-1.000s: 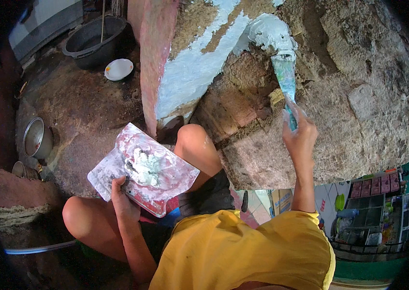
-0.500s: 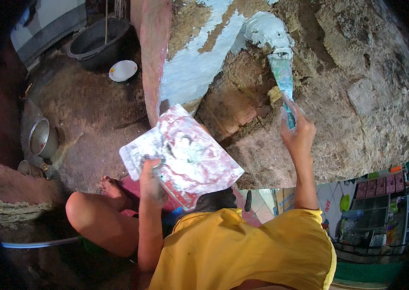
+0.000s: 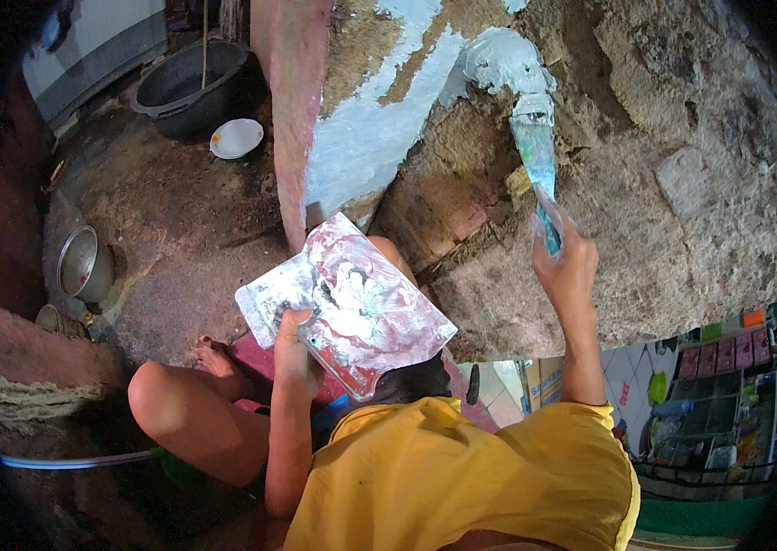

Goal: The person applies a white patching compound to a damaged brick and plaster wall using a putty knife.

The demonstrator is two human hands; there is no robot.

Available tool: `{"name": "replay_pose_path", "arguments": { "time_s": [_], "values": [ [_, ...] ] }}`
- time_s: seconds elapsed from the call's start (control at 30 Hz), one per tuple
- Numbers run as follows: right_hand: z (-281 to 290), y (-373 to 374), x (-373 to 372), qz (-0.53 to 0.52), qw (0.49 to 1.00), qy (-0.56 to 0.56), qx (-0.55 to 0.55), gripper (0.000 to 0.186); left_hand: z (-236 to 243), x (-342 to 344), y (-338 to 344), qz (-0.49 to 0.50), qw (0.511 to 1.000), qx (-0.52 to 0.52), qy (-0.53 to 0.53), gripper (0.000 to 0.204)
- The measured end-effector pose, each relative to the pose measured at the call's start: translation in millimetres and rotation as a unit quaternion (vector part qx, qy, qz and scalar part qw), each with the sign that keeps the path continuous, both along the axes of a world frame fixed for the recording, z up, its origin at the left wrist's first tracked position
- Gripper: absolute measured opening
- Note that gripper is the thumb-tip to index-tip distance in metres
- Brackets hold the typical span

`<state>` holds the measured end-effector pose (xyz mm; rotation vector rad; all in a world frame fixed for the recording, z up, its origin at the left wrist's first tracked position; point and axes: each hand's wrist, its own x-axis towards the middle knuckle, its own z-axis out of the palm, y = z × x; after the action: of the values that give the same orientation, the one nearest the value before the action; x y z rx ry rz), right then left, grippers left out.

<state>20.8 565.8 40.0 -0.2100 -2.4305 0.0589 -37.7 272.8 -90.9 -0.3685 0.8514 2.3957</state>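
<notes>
My right hand is closed round the handle of a putty knife with a blue-green, paint-stained surface. Its blade end lies against the lower edge of a thick patch of white putty on the rough wall. Under my left thumb sits a flat reddish board, smeared with white putty, which my left hand grips by its near left side. The fingers beneath the board are hidden. Left of the putty patch, a band of white coating covers part of the wall.
On the brown floor at the left are a large dark basin, a white plate and a metal pot. My bent knee is beside my left arm. A rack with household items stands at the lower right.
The board in my left hand has dropped slightly toward me and tilted a little. The putty knife has slid down the wall by a small amount.
</notes>
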Motion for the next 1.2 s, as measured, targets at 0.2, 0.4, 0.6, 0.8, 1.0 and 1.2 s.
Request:
{"name": "replay_pose_path", "arguments": {
  "time_s": [0.2, 0.4, 0.6, 0.8, 1.0, 1.2],
  "values": [
    [-2.4, -2.8, 3.6, -0.004, 1.000, 0.005, 0.010, 0.035, 0.6, -0.3, -1.7, 0.009, 1.000, 0.001, 0.004, 0.042],
    [-4.2, -4.9, 10.9, -0.019, 1.000, -0.014, 0.001, 0.030, -3.4, -0.5, -1.1, 0.012, 1.000, -0.008, 0.017, 0.042],
    [-8.9, -0.6, 18.6, -0.007, 1.000, -0.024, 0.004, 0.037, -4.4, -0.8, 3.4, -0.001, 1.000, -0.002, 0.029, 0.043],
    [-11.0, -1.7, 33.7, 0.015, 0.999, -0.029, -0.028, 0.039, -2.4, -0.4, 5.2, -0.002, 1.000, 0.014, 0.015, 0.041],
    [-13.4, -8.2, 60.0, 0.058, 0.987, -0.046, -0.141, 0.045, -4.7, -1.2, 9.9, -0.010, 0.998, 0.044, 0.035, 0.042],
    [-26.9, -24.8, 65.8, 0.226, 0.767, -0.020, -0.600, 0.052, 0.1, -3.8, 15.4, 0.007, 0.999, 0.014, 0.041, 0.041]
  ]
}}
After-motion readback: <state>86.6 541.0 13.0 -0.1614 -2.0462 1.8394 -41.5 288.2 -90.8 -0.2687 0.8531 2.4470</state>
